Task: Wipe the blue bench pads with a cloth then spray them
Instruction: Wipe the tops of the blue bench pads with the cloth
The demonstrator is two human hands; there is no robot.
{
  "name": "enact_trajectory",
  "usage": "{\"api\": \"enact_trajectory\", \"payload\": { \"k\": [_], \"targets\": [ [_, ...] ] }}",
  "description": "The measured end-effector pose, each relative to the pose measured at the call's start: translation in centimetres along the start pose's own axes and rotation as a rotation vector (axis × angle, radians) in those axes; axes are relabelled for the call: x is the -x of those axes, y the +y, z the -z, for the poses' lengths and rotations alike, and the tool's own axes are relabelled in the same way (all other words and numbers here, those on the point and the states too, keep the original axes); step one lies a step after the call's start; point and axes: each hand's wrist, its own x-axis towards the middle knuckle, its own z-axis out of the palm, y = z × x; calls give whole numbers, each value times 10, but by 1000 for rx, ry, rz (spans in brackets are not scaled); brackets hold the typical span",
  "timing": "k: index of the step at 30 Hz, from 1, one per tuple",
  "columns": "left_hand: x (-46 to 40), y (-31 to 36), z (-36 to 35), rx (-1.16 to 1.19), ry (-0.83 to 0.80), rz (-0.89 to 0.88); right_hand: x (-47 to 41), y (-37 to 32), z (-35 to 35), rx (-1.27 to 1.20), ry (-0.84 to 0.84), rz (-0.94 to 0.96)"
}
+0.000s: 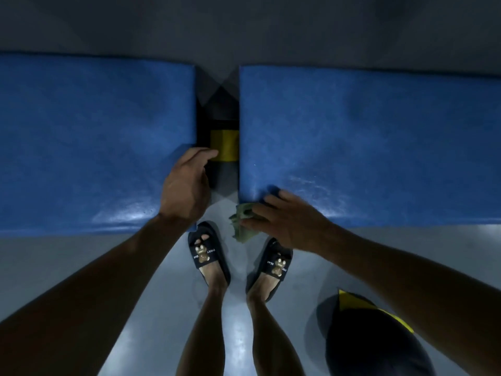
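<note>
Two blue bench pads lie side by side below me, the left pad [89, 142] and the right pad [374, 147], with a dark gap between them. My left hand [187, 185] rests on the left pad's near right corner, fingers curled over its edge into the gap. My right hand [287, 226] presses a crumpled green cloth [244, 223] against the near left corner of the right pad; part of the cloth hangs off the edge. No spray bottle is in view.
In the gap sits the black bench frame with a yellow part [224, 145]. My feet in dark slides [208, 253] stand on the shiny grey floor [113, 267] before the bench. A dark object with yellow trim [374, 335] lies at lower right.
</note>
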Motion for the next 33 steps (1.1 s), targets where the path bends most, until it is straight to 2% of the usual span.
{"api": "enact_trajectory", "payload": {
  "k": [3,6,9,12,14,16,19,21,23,25,27,28,31,33],
  "targets": [
    [-1,-1,5,44,13,19,-42,42,2,89,35,-81],
    [-9,-6,11,8,14,30,-81,83,8,124,64,-365],
    [-17,-11,15,10,27,32,-81,53,7,24,58,-530],
    [-25,-6,19,36,38,31,-39,-22,1,-117,-76,-375],
    [-30,-1,21,41,36,27,-12,-46,-3,-156,-127,-254],
    [-36,2,21,40,27,17,-9,-38,-6,-134,-73,-185],
    [-43,-1,23,76,16,-11,-41,15,-5,8,-32,-96],
    [-46,-1,24,117,18,-41,-73,71,-1,109,37,-175],
    [-49,-2,26,122,18,-44,-98,119,10,202,59,-350],
    [-53,-5,28,116,13,-47,-110,128,15,177,75,-539],
    [-57,-5,29,116,14,-68,-105,93,12,72,96,-661],
    [-59,-4,29,98,17,-66,-97,65,9,22,84,-659],
    [-66,-1,32,53,4,-28,-60,-5,11,-117,-57,-525],
    [-70,2,32,64,-8,-19,-47,-13,12,-150,-88,-491]
  ]
}}
